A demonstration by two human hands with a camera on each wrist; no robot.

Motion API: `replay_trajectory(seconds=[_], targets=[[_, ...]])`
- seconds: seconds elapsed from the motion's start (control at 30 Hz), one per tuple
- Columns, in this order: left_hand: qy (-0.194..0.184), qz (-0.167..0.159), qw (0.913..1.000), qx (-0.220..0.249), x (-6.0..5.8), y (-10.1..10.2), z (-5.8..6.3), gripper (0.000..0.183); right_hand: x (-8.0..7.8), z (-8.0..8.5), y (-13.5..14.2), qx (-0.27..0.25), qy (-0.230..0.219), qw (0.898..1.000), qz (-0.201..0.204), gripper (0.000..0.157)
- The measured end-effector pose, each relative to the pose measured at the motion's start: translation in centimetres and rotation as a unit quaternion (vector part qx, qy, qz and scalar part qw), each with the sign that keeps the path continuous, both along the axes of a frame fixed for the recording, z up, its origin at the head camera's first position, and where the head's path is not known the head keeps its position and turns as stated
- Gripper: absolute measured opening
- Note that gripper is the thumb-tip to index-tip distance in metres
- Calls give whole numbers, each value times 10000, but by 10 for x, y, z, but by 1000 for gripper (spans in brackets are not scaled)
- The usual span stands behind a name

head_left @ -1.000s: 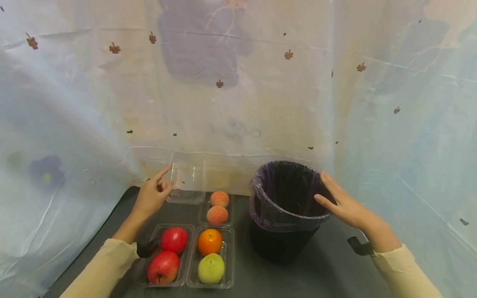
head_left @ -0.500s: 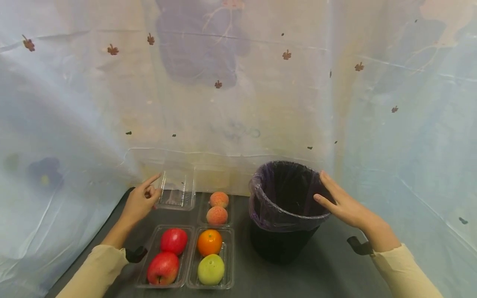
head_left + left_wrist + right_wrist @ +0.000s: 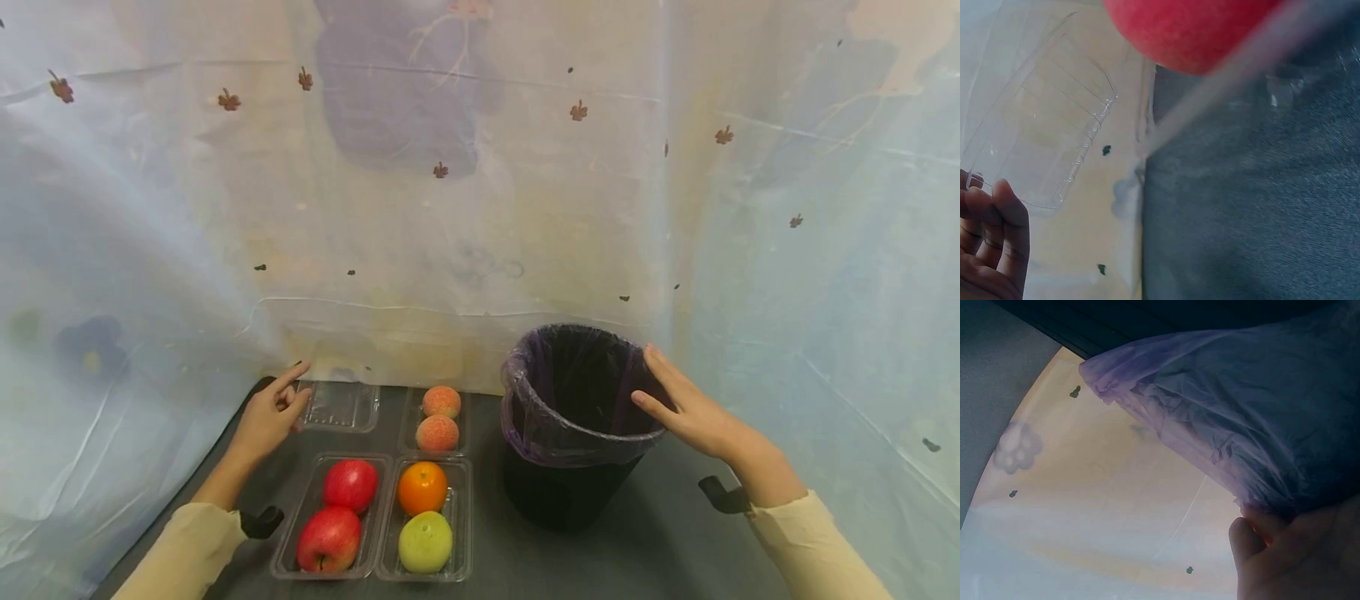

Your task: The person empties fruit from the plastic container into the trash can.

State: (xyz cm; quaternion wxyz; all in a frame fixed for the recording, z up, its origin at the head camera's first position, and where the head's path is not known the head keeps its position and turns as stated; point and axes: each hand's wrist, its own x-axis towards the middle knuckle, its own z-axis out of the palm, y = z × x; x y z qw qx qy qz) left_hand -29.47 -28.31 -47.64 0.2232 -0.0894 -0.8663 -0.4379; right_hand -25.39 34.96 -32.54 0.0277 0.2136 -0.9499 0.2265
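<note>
My left hand point(image 3: 268, 418) pinches the left edge of a clear plastic tray point(image 3: 343, 408) at the back left. In the left wrist view the ribbed tray point(image 3: 1054, 119) is tilted, with the fingers point(image 3: 1013, 212) at its corner. My right hand point(image 3: 701, 425) rests on the right rim of a black trash bin point(image 3: 562, 496), its fingers fairly straight. A thin purple bag point(image 3: 528, 437) lines the bin and folds over its rim. In the right wrist view the liner point(image 3: 1197, 412) runs down to the fingertips.
Toward the front, one clear tray point(image 3: 280, 567) holds two red apples point(image 3: 330, 540); another holds an orange point(image 3: 422, 488) and a yellow-green fruit point(image 3: 425, 542). Behind them two peaches point(image 3: 437, 433) sit in a third tray. A patterned plastic curtain point(image 3: 480, 208) hangs behind the dark table point(image 3: 517, 562).
My left hand has moved left and down with the clear tray, which has dropped from upright against the curtain to low over the table. The right hand stays at the bin rim.
</note>
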Motion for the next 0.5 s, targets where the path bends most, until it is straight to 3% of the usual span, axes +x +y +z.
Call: replay_trajectory(seconds=[0.13,0.5], targets=[[-85,46,9999,33,-3,-7,-9,51,-1,-1,0,6,32,10000,1,81],[-498,279,9984,-41,-4,-19,-20,52,-1,-1,0,8,-17,10000,-60,82]])
